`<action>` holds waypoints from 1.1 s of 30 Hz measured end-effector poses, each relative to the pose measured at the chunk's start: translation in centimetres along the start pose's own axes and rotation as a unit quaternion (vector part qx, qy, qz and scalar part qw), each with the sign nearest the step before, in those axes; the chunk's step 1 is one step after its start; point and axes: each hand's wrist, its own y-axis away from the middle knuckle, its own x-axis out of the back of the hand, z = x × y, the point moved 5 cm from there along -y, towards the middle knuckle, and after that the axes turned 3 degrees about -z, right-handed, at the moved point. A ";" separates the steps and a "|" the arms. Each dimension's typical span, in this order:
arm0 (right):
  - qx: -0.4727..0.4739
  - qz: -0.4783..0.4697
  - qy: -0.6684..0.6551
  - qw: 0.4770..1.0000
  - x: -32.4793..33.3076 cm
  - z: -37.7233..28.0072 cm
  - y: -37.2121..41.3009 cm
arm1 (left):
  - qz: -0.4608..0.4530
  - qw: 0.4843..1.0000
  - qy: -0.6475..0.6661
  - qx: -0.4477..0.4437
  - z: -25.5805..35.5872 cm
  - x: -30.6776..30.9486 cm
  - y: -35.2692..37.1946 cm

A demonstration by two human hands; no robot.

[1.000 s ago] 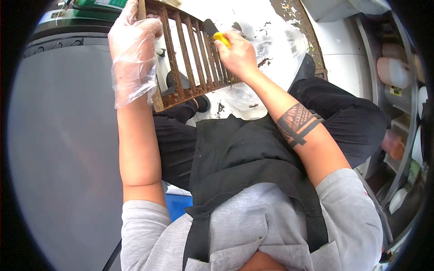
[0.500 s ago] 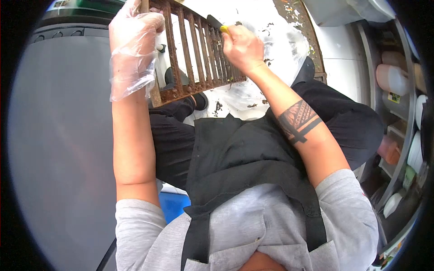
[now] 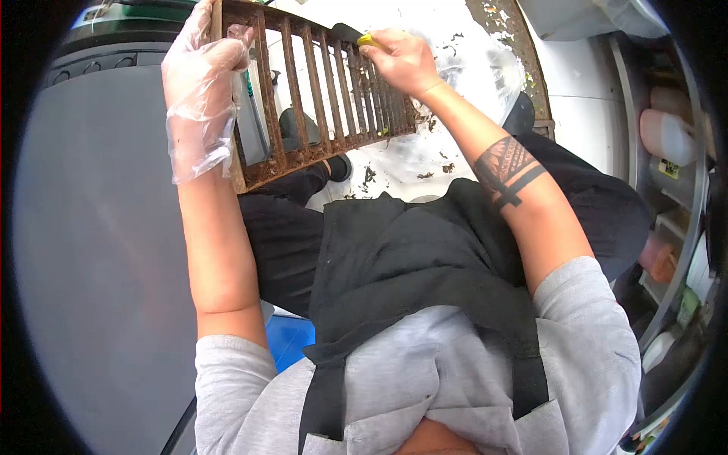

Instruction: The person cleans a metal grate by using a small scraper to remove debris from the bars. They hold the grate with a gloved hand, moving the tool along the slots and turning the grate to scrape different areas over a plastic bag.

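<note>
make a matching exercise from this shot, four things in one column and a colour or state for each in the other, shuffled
1 left hand
2 right hand
3 grate
4 apron

a black
b rusty
c bare, holding a yellow-handled tool
d in a clear glove, gripping the grate's end

Pairs: 1-d, 2-c, 3-b, 4-a

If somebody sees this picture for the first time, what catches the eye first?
A rusty brown metal grate fills the top centre, gripped at its left edge by the left hand in a clear plastic glove. The bare right hand holds a yellow-handled tool against its bars.
</note>
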 end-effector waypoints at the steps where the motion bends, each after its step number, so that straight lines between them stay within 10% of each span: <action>1: 0.003 -0.001 -0.002 1.000 0.1 0.5 -0.6 | -0.042 0.999 -0.009 0.000 -0.7 0.7 -0.3; 11: 0.038 -0.259 -0.088 0.961 -0.4 2.5 -3.4 | -0.026 0.999 -0.008 0.020 -0.2 0.2 0.0; 15: -0.064 -0.158 -0.042 0.984 2.4 1.9 -2.1 | -0.041 0.998 -0.045 0.019 0.0 0.2 0.1; 22: 0.048 -0.070 0.140 0.987 2.0 -2.2 -1.5 | 0.020 0.999 0.038 -0.007 1.3 -2.2 0.9; 33: -0.008 -0.121 0.148 0.981 2.4 -3.5 -0.3 | 0.000 1.000 0.017 0.020 1.0 -2.0 0.6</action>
